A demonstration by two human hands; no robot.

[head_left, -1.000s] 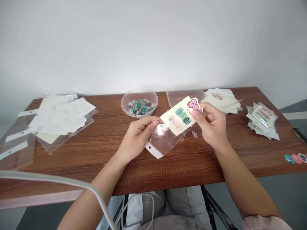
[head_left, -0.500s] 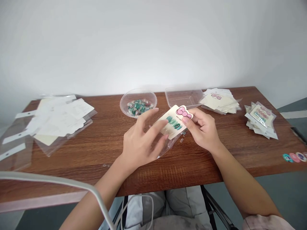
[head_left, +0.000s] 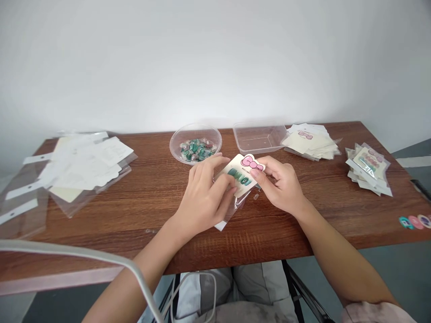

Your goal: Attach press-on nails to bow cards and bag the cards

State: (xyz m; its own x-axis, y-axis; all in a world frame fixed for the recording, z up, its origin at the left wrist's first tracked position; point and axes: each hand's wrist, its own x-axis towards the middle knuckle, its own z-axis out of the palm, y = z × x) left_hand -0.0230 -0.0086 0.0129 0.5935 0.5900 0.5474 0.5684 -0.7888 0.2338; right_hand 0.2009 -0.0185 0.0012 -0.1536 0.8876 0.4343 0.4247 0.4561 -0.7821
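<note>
Left hand (head_left: 205, 193) curled over card (head_left: 232, 172), fingertips on green press-on nails (head_left: 239, 178). Right hand (head_left: 281, 186) gripped card's edge under pink bow (head_left: 252, 163). Card lay on clear bag (head_left: 234, 208), white strip showing below left hand; card's print too small to read. Small clear piece (head_left: 256, 196) just beside right hand on wood table (head_left: 151, 237). Farther: bowl of green pieces (head_left: 195, 149), clear tub (head_left: 259, 138), packet stacks (head_left: 310, 142) right, loose bags (head_left: 87, 168) left, round stickers (head_left: 413, 222) at right edge, white wall (head_left: 215, 58) behind.
</note>
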